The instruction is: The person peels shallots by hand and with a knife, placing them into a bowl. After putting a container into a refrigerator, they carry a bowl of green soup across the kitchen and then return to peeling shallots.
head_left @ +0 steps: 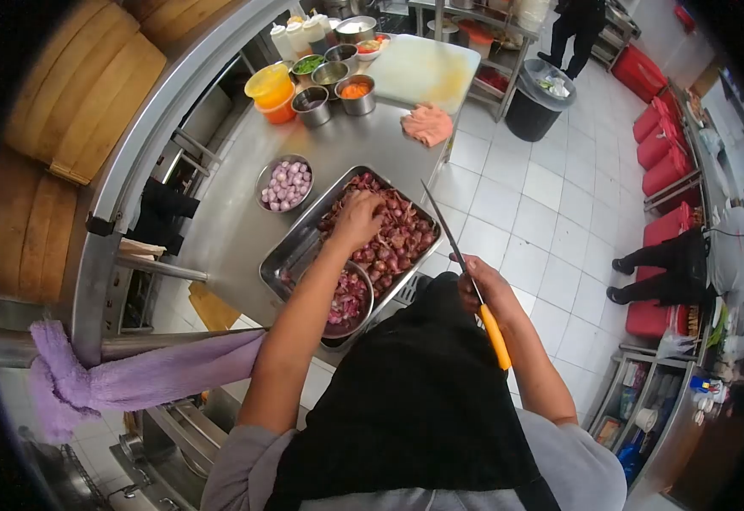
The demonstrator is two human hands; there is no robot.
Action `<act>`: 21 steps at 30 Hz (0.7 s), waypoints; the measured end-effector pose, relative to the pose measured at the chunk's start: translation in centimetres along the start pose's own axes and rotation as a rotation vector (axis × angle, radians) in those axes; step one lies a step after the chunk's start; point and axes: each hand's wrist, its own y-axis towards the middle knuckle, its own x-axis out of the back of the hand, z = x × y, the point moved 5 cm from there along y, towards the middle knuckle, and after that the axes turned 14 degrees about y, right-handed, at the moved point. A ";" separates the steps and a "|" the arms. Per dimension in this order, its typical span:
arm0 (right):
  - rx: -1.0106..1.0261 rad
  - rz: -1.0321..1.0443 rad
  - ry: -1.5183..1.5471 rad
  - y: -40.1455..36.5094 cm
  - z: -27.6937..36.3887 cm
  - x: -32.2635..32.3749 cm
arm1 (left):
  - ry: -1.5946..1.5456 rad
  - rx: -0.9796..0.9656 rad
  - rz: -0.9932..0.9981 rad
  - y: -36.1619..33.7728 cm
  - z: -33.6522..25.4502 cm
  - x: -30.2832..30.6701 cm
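Note:
My left hand (359, 220) reaches into a deep steel tray (298, 237), its fingers curled down among unpeeled red shallots (391, 255). The fingertips are partly hidden, so whatever they hold cannot be made out. In my right hand (489, 289) is a knife (494, 338) with a yellow handle and a long, narrow dark blade pointing up and away, just right of the tray. At the tray's near end sits a round bowl (371, 292) containing reddish-purple skins or peelings. Left of the tray, peeled pale-purple shallots (287, 183) fill a small metal bowl.
A white cutting board (419, 71), a peach-coloured cloth (427, 125), a yellow-orange tub (271, 92) and several steel containers occupy the counter's far end. A purple towel (168, 372) hangs on the left rail. Beyond are a bin (539, 98) and other people's legs (657, 272).

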 end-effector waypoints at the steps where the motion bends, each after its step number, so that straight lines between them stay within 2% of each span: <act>1: 0.013 0.018 -0.005 0.1 0.1 0.0 | 0.006 -0.020 -0.007 -0.1 -0.6 -0.2; 2: 0.013 0.016 -0.007 0.1 0.2 -0.2 | 0.011 -0.041 -0.014 -0.1 -0.8 -0.6; 6: 0.015 -0.002 -0.042 0.2 0.2 -0.7 | -0.095 0.099 0.012 -0.1 0.2 -1.4; 10: 0.001 0.007 -0.046 0.6 0.1 -0.6 | -0.171 0.157 -0.025 -0.5 1.5 -0.6; 12: -0.003 0.018 -0.042 0.9 0.1 -0.6 | 0.002 0.021 -0.247 -0.7 0.0 1.8; 14: -0.001 0.029 -0.038 1.1 0.4 -0.8 | -0.021 0.006 -0.214 -1.0 -1.1 2.2; 16: -0.011 0.012 -0.052 1.1 0.5 -1.2 | -0.060 -0.065 0.148 -1.6 -2.2 0.6; 20: -0.032 0.016 -0.027 1.4 0.6 -1.3 | -0.177 -0.102 0.220 -2.3 -3.6 -0.2; 21: -0.028 0.023 -0.039 1.4 0.6 -1.4 | -0.179 -0.062 0.234 -2.5 -3.9 0.0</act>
